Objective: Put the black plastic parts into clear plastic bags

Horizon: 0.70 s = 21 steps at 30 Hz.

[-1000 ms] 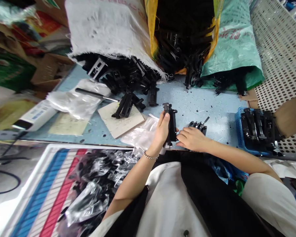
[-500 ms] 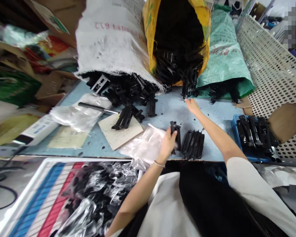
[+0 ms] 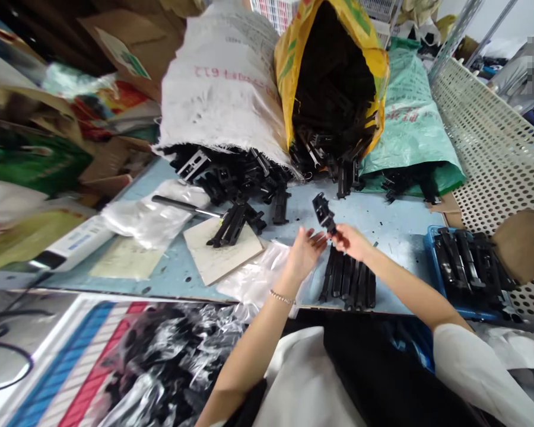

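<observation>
My right hand (image 3: 350, 242) grips the lower end of a long black slotted part (image 3: 324, 212), which tilts up and away above the table. Beside it, my left hand (image 3: 308, 252) has its fingers apart, and their tips come close to the part's lower end; whether they touch I cannot tell. Just under both hands, several similar black parts lie side by side in a row (image 3: 349, 279) at the table's front edge. Clear plastic bags (image 3: 253, 279) lie to the left of my left hand.
White (image 3: 222, 89), yellow (image 3: 287, 77) and green sacks (image 3: 413, 112) spill black parts at the back. A screwdriver (image 3: 187, 206) and parts rest by a beige board (image 3: 204, 255). At right stand a blue basket (image 3: 434, 267) of parts and a perforated panel (image 3: 493, 130).
My right hand has come back from the yellow sack's mouth with a black part. My left hand has let go of its part, which appears to lie in the row now.
</observation>
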### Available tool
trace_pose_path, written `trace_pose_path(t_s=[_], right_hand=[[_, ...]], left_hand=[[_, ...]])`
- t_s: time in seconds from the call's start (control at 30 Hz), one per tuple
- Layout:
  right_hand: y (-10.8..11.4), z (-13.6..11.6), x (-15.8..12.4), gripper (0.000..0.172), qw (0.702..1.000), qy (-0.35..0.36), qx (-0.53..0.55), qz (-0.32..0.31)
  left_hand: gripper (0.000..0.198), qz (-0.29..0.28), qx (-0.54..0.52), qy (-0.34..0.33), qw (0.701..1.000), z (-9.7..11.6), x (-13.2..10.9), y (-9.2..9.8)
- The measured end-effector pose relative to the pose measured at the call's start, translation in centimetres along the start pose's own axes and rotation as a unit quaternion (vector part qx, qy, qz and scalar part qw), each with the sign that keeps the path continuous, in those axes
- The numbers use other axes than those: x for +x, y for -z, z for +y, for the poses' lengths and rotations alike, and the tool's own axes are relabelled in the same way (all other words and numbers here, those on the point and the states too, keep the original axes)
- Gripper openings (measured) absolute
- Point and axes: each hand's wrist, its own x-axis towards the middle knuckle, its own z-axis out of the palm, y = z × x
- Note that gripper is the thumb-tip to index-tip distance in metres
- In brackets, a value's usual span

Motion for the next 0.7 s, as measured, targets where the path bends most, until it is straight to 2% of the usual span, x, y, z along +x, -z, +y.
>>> trace_pose_path(t_s=[0.07,0.13,0.2,0.27,0.33,0.4,0.43,0.47,0.5,0.6,0.63,0.67,0.7], right_hand=[[-0.3,1.4,-3.4,0.029,0.996,-0.04,-0.024,-0.076],[0.1,1.6,-5.8,0.034,0.986,-0.027,-0.124,-0.107],[1.0,0.8,-6.9,0.04,0.969,0.041,-0.233,-0.069],[1.7,-0.6,-7.0,0.043,0.939,0.144,-0.312,0.012],[1.7,-1.7,-6.4,0.044,0.886,0.256,-0.379,0.072],[1.1,-2.2,-5.5,0.045,0.801,0.357,-0.474,0.085],[0.7,-2.3,-5.0,0.045,0.766,0.386,-0.507,0.083],[0.1,-2.2,-4.5,0.046,0.753,0.395,-0.52,0.079],[-0.4,-2.1,-4.2,0.047,0.759,0.389,-0.517,0.074],[-1.6,-1.6,-4.1,0.048,0.832,0.315,-0.454,0.06],[-1.9,-1.4,-4.5,0.049,0.847,0.294,-0.439,0.05],[-2.1,-1.1,-5.0,0.05,0.849,0.29,-0.44,0.035],[-2.2,-0.8,-5.6,0.051,0.834,0.308,-0.457,0.018]], left_hand=[[0.054,-0.04,-0.048,0.069,0.996,0.8,0.0,-1.2],[0.052,-0.05,-0.057,0.054,0.996,0.9,-0.7,-2.0],[0.056,-0.045,-0.031,0.01,0.998,0.6,-2.2,-2.5],[0.057,-0.047,0.027,-0.002,0.999,0.2,-3.8,-2.7],[0.051,-0.055,0.081,0.017,0.995,-0.3,-5.2,-3.0],[0.048,-0.062,0.113,0.042,0.991,-0.8,-6.2,-3.4],[0.048,-0.06,0.125,0.047,0.989,-1.0,-6.5,-3.5],[0.049,-0.053,0.136,0.044,0.988,-1.2,-6.7,-3.7],[0.049,-0.041,0.146,0.033,0.988,-1.3,-6.8,-3.7],[0.049,0.014,0.153,-0.025,0.988,-1.1,-6.6,-3.7],[0.05,0.031,0.143,-0.039,0.988,-0.8,-6.5,-3.6],[0.051,0.044,0.131,-0.049,0.989,-0.4,-6.4,-3.5],[0.053,0.052,0.117,-0.054,0.99,0.0,-6.3,-3.4]])
